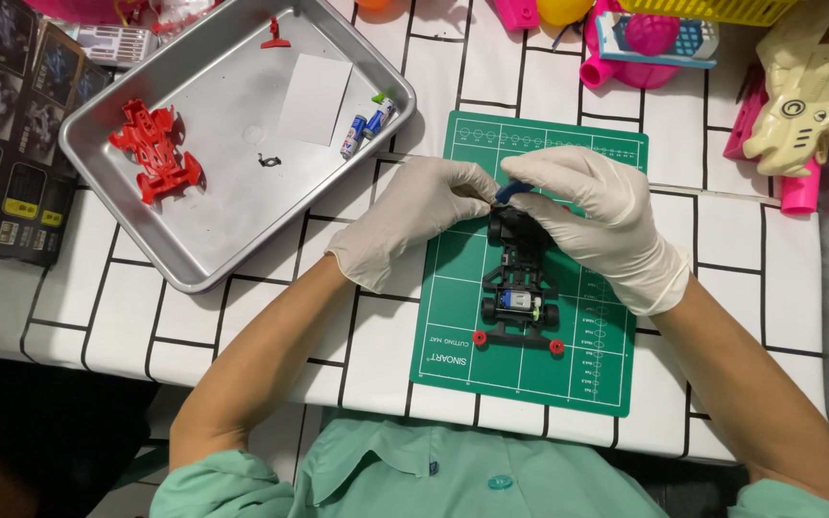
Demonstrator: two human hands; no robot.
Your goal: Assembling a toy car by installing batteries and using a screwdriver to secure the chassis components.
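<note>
A black toy car chassis [518, 288] with a small motor and two red rollers at its near end lies on a green cutting mat [453, 326]. Both hands wear white gloves. My left hand [414, 216] steadies the far end of the chassis with its fingertips. My right hand [597, 216] pinches a small blue part [512, 191] over that same end. The chassis front is hidden under the fingers.
A metal tray [223, 221] at the left holds a red car body [157, 152], a white card, two small batteries [367, 123] and tiny parts. Dark boxes lie at far left. Pink, yellow and cream toys crowd the far right.
</note>
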